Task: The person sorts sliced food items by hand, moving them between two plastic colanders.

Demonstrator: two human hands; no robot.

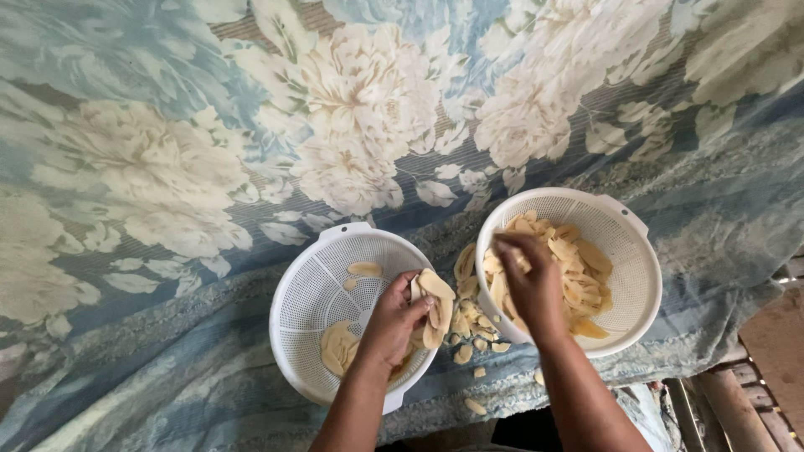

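Pale yellow slices sit pinched in the left hand over the lower-middle white colander, while the right hand curls its grip into the slice-filled colander at right, on floral cloth

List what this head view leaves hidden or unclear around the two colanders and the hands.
- Right hand: its grip is motion-blurred and seen from behind, so what the fingers pinch in the right colander cannot be told.
- Left colander: the left hand and its stack of slices cover the near side.
- Both forearms are cut off by the bottom edge.
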